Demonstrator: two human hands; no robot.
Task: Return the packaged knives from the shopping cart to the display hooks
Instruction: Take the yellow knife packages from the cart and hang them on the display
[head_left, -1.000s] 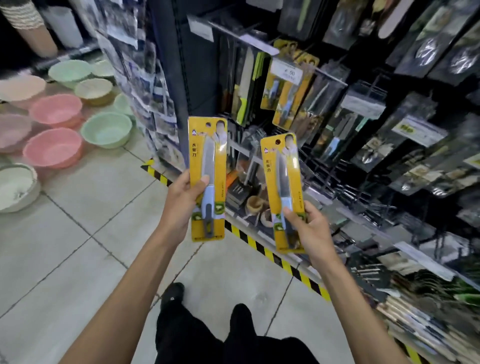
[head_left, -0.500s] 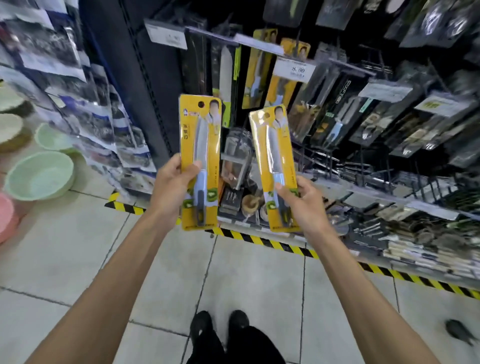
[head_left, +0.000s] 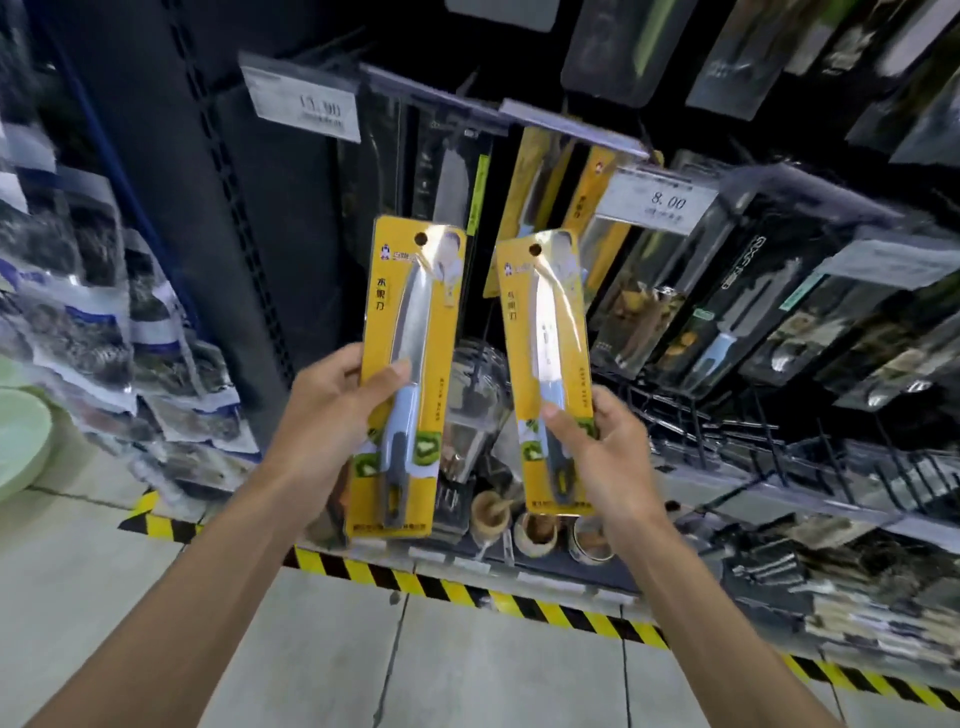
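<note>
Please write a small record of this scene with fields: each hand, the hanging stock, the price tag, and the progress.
left hand: grips left yellow card-backed knife pack, upright
right hand: grips right yellow card-backed knife pack, upright
hanging yellow packs: behind and above the held ones
white price tag: reads 8.00
progress: neither held pack on a hook yet

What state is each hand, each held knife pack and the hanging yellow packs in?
left knife pack: held up, not hung.
right knife pack: held up, not hung.
left hand: grips left knife pack low down.
right hand: grips right knife pack low down.
hanging yellow packs: hung on the display.
</note>
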